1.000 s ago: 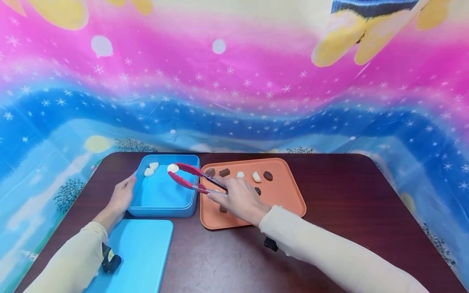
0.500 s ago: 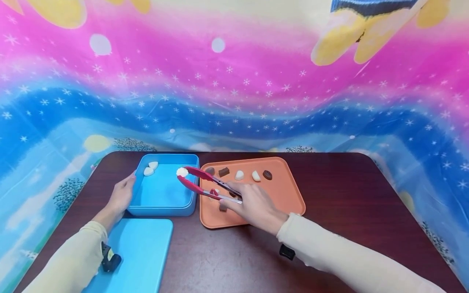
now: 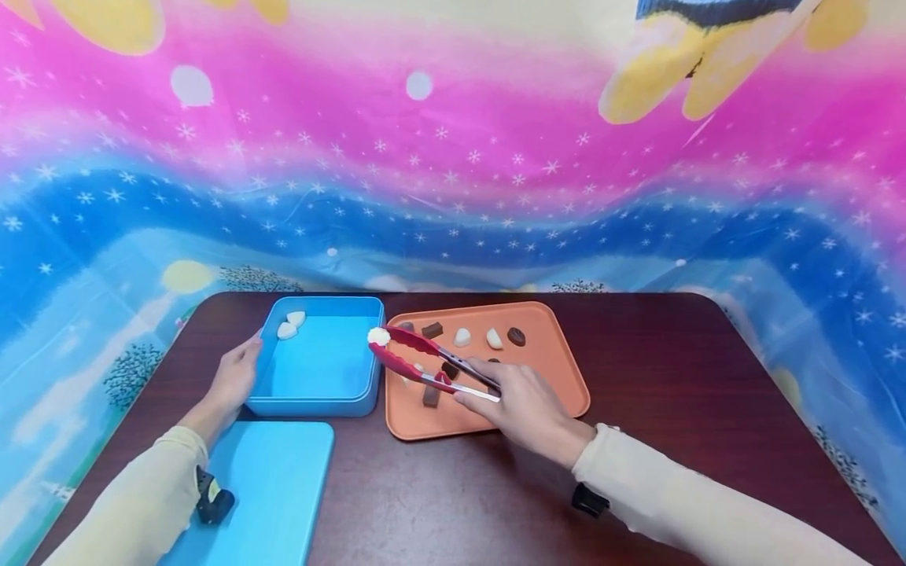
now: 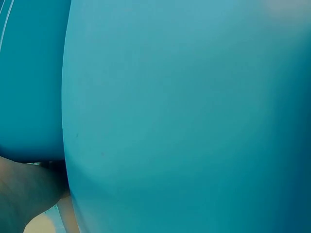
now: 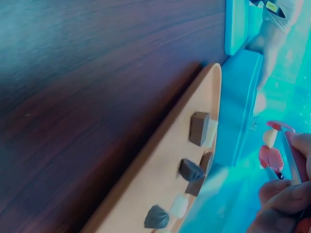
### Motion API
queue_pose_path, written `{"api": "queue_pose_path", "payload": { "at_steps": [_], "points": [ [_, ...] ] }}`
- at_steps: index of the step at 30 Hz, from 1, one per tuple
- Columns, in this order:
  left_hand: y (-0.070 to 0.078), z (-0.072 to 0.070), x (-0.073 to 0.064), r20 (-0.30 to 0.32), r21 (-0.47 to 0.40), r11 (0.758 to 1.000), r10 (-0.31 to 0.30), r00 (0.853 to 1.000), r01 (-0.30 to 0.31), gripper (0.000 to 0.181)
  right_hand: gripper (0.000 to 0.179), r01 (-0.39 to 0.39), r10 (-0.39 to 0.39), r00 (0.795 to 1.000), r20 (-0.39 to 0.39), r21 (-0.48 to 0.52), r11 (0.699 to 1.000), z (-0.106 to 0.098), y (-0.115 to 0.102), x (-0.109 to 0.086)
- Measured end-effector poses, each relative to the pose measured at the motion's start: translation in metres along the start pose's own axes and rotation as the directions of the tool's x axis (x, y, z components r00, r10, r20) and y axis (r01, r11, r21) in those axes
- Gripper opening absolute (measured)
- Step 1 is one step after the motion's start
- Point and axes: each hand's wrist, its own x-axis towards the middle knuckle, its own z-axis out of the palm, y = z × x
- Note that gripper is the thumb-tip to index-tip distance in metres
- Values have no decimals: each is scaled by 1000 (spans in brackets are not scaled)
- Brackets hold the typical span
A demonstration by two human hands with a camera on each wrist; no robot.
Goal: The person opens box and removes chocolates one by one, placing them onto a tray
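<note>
My right hand grips red-tipped metal tongs. Between their tips sits a small white chocolate-like piece, held above the gap between the blue box and the orange tray. At the left side of that box, my left hand rests with its fingers along the outer wall. Two white pieces lie in the box's back left corner. Across the tray are several brown pieces and white pieces; the tongs partly cover some. In the right wrist view, the tongs' tips surround the white piece.
A flat blue lid lies in front of the box, under the left forearm. The dark wooden table extends to the right of the tray. A colourful printed curtain hangs behind the table.
The right hand has drawn the tongs and the white piece to the right, from over the box to the tray's left edge. The left hand stays at the box.
</note>
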Motion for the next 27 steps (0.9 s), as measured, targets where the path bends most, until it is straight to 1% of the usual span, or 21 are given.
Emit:
{"api": "queue_pose_path", "payload": {
  "at_steps": [2, 6, 10, 16, 18, 24, 27],
  "points": [
    [0, 0, 0, 0, 0, 1000, 0, 1000, 0, 64, 56, 3, -3, 1000, -11, -6, 1000, -2, 3, -2],
    [0, -1, -1, -3, -3, 1000, -4, 1000, 4, 64, 55, -12, 12, 1000, -2, 15, 1000, -7, 11, -8],
    [1, -1, -1, -5, -6, 1000, 2, 1000, -2, 64, 58, -48, 48, 999, 5, 32, 998, -12, 17, -15],
    [2, -1, -2, -4, -6, 1000, -1, 1000, 1, 65, 62, -61, 61, 998, -6, 40, 997, -17, 28, -23],
    [2, -1, -3, -5, -5, 1000, -4, 1000, 4, 65, 62, -66, 67, 998, -8, 30, 997, -18, 32, -26],
    [1, 0, -2, 0, -8, 1000, 0, 1000, 0, 65, 54, -62, 61, 997, -37, -19, 998, -24, 43, -34],
    [1, 0, -2, 4, -8, 1000, 0, 1000, 0, 65, 54, -70, 69, 997, -45, -23, 997, -27, 48, -38]
  ]
}}
